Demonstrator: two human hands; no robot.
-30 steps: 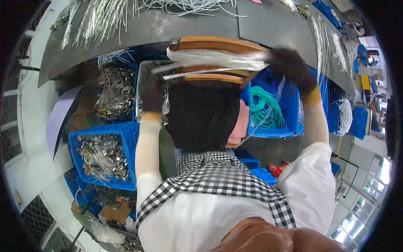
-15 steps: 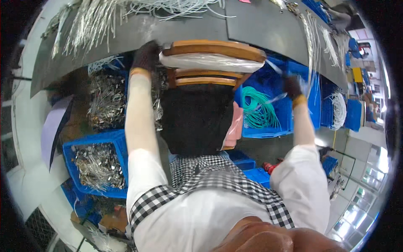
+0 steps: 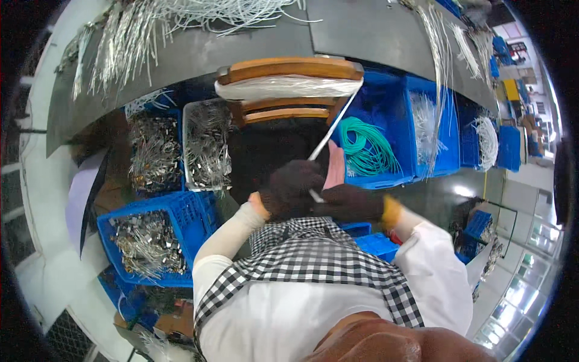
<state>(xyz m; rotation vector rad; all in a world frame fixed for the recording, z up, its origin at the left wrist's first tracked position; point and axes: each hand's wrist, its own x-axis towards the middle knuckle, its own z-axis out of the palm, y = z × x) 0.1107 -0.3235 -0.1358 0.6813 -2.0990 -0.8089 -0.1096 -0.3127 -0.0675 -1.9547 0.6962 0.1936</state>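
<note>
A wooden chair [image 3: 295,67] stands before me, its top rail wrapped in a bundle of white strands [image 3: 283,88]. A white strip [image 3: 335,125] slants from the right end of the rail down to my hands, close to my apron. My left hand [image 3: 292,186], in a dark glove, is closed around the strip. Beside it, my right hand [image 3: 353,203], also dark-gloved, is closed at a short piece of strip showing between the hands. The fingers are partly hidden and slightly blurred. Black cloth [image 3: 271,148] covers the chair below the rails.
Right of the chair, blue bins [image 3: 386,181] hold coiled green tubing [image 3: 365,145] and pale strands. At left, a white tray [image 3: 187,148] and a blue crate [image 3: 181,226] hold metal-ended pieces. A grey table [image 3: 265,48] with bundled strands [image 3: 129,48] runs along the far side.
My left hand has left the rail's left end and come down toward my body. My right hand has moved in from the right to meet it. The strip now slants down from the rail.
</note>
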